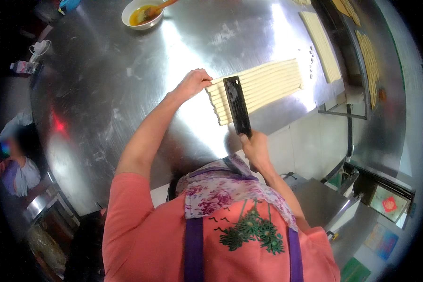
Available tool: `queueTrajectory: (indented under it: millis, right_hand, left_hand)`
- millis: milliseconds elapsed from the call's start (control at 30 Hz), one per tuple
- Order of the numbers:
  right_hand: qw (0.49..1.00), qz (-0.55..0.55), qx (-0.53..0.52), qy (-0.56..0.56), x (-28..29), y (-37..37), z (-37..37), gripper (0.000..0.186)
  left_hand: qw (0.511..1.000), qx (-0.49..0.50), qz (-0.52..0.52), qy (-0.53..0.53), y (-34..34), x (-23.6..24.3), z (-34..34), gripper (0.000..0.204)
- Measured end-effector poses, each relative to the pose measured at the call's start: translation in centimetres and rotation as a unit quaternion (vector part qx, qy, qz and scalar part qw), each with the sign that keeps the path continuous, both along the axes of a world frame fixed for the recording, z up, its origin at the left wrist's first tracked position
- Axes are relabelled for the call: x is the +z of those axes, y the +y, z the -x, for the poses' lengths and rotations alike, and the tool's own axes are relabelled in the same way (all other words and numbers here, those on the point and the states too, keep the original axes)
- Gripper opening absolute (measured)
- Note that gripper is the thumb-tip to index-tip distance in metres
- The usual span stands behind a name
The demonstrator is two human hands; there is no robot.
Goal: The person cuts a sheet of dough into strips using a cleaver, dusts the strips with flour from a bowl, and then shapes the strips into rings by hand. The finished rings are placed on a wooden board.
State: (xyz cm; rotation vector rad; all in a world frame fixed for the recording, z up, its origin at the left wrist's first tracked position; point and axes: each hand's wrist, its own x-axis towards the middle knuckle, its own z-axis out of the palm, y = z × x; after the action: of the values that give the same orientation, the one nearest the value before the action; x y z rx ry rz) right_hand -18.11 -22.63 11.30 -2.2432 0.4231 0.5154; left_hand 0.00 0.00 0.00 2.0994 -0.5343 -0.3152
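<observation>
A dark cleaver (238, 105) crosses pale dough ropes (270, 84) lying side by side.

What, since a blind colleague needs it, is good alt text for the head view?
The right hand holds a dark cleaver over pale dough strips lined up on a metal table, left hand at their left end. A white bowl of yellow liquid stands beyond.

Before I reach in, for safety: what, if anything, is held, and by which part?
The right hand grips the black cleaver by its handle; the left hand touches dough strips, grip unclear.
</observation>
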Motion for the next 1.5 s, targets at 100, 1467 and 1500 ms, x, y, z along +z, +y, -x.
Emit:
queueTrajectory:
  millis: [100, 1467, 1500]
  right_hand:
    - [1.0, 0.012, 0.02, -0.003, 0.0, 0.6, 0.2, 0.022]
    - [0.999, 0.042, 0.011, -0.012, -0.7, 1.7, -2.3, 0.019]
    - [0.999, 0.049, 0.014, -0.002, -0.5, 1.7, -2.4, 0.019]
  left_hand:
    - [0.993, 0.026, 0.027, -0.108, 0.2, -1.7, 1.7, 0.019]
    - [0.938, 0.322, 0.129, -0.015, -4.2, -1.9, 13.6, 0.04]
    - [0.938, 0.318, 0.135, -0.01, -5.1, -1.9, 15.1, 0.042]
